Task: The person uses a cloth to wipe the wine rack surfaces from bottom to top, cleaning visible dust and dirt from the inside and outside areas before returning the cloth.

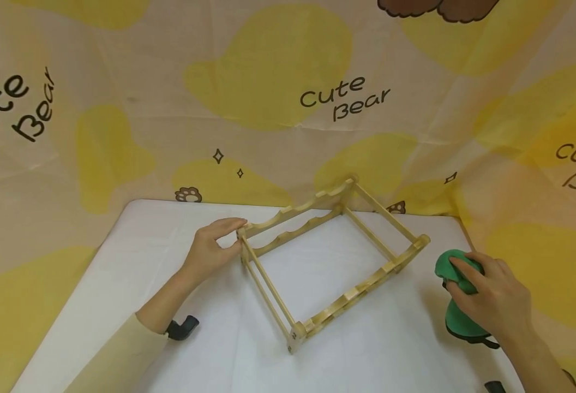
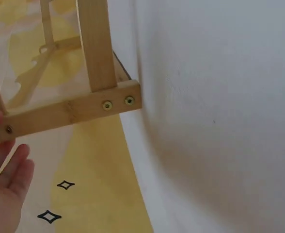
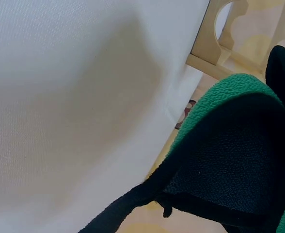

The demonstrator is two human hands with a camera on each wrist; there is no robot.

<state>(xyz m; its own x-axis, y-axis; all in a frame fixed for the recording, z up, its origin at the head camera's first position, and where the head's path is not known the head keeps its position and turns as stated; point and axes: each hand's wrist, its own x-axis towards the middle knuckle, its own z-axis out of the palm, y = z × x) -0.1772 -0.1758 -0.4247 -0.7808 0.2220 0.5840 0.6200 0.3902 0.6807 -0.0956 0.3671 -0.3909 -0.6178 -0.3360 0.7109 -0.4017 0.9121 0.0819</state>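
Observation:
A light wooden rack [image 1: 352, 297] with scalloped rails and thin cross bars stands at an angle on the table in the head view. My left hand [image 1: 211, 245] holds its left corner between thumb and fingers. The left wrist view shows a flat end piece [image 2: 70, 111] of the rack with screw heads in it, fingers at its lower edge. To the right of the rack, my right hand [image 1: 501, 295] grips a bunched green cloth [image 1: 465, 322] with dark edging. In the right wrist view the cloth's dark underside [image 3: 225, 160] hangs close to the camera, and the hand is hidden.
The white tabletop [image 1: 209, 349] runs back to a yellow and beige printed fabric [image 1: 268, 71] that stands as a wall behind and at the sides. A black curved piece [image 1: 183, 328] shows by my left wrist, and another black piece [image 1: 495, 386] at the bottom right.

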